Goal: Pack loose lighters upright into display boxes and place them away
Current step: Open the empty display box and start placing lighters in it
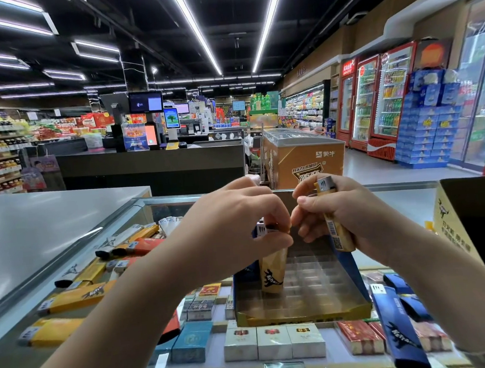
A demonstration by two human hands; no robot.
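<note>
Your left hand [233, 228] pinches a gold lighter [272, 272] seating upright in the box [302, 315], right hand [335, 219] clamps the next lighter [336, 228]; align it beside.

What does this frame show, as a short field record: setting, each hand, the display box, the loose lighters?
setting: shop counter with a glass top, cigarette packs beneath it
left hand: grips the top of a gold lighter, standing upright in the display box
right hand: holds a second gold lighter, metal head up, above the box
display box: open, on the glass; clear slots mostly unfilled
loose lighters: yellow, orange and white ones lying flat at left; blue lighter lying at right
</note>
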